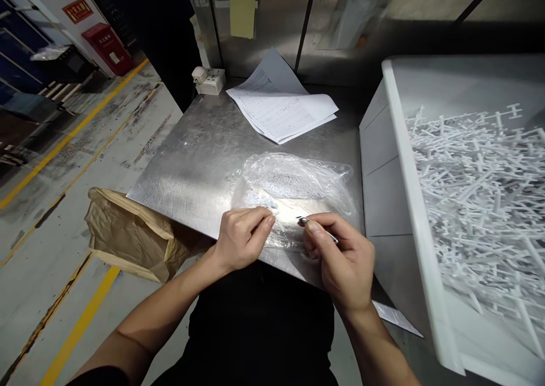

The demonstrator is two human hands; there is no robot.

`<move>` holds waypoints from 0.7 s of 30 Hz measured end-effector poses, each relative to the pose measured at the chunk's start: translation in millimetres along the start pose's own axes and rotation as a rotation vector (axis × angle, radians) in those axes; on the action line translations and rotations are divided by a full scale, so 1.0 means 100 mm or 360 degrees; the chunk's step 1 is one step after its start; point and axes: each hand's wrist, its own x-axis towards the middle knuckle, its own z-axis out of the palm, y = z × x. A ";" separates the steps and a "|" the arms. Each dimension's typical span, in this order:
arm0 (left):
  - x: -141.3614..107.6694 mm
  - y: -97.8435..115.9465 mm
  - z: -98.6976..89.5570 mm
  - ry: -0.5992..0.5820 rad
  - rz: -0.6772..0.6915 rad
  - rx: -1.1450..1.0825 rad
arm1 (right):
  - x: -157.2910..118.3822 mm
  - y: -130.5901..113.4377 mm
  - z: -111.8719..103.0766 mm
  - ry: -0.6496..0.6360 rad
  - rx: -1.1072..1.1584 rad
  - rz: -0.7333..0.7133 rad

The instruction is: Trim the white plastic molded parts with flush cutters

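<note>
My left hand [244, 235] is closed in a pinch at the near side of a clear plastic bag [336, 181]. A small whitish piece shows at its fingertips, too small to name. Across from it, my right hand [347, 255] grips a slim, shiny metal tool [320, 229] between thumb and fingers, its tip pointing left toward the other hand. The tool's exact kind is not clear, and the fingers cover part of it. Both hands are over the bag, which lies on the metal table [179, 176] and holds many small dark-speckled bits.
A large white bin [385, 181] heaped with white plastic sprues [481, 187] stands at right. Printed sheets [285, 110] and a power socket [210, 82] lie toward the back. An open brown paper bag [128, 233] stands on the floor at left, below the table edge.
</note>
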 end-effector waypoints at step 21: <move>-0.19 -0.04 -0.16 0.0599 0.0459 -0.0413 | -0.01 0.09 0.06 0.0393 -0.0798 -0.0972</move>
